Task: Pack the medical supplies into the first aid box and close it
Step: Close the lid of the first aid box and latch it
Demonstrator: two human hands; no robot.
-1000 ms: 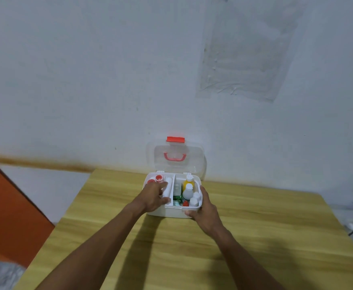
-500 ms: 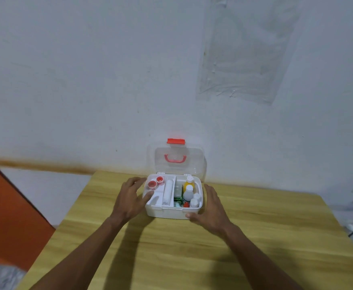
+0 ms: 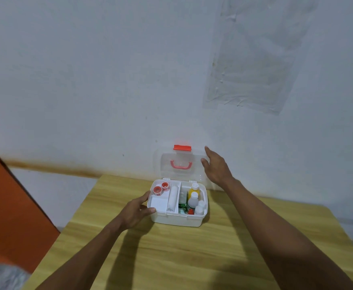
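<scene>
Supplies fill the white first aid box point(image 3: 177, 219), which sits on a light wooden table point(image 3: 171, 258) close to the pale wall point(image 3: 87, 70). Its clear lid point(image 3: 180, 164) stands upright at the back, hinged open, with a red latch point(image 3: 182, 147) on its top edge and a red handle point(image 3: 181, 164) across its middle. Inside, the left compartment holds two red-cored tape rolls point(image 3: 160, 187) at the far end, a white flat pad point(image 3: 159, 203) nearer, and a white bandage roll point(image 3: 172, 197) lying lengthwise along the divider. The right compartment holds a yellow bottle point(image 3: 193, 191), a white bottle point(image 3: 193, 199) in front of it, smaller white bottles point(image 3: 199, 207) by the right wall, a green packet point(image 3: 182, 208) and something small and red that I cannot make out.

The person's left hand point(image 3: 135, 212) is against the box's left end, fingers spread, thumb point(image 3: 150, 210) resting at the near left corner and a fingertip up at the rim; it steadies rather than grips. The right hand point(image 3: 216, 166) is raised beside the lid's right edge, palm toward it, fingers extended and loosely apart, holding nothing; whether it touches the lid I cannot tell. An orange panel point(image 3: 8, 195) stands off to the left
</scene>
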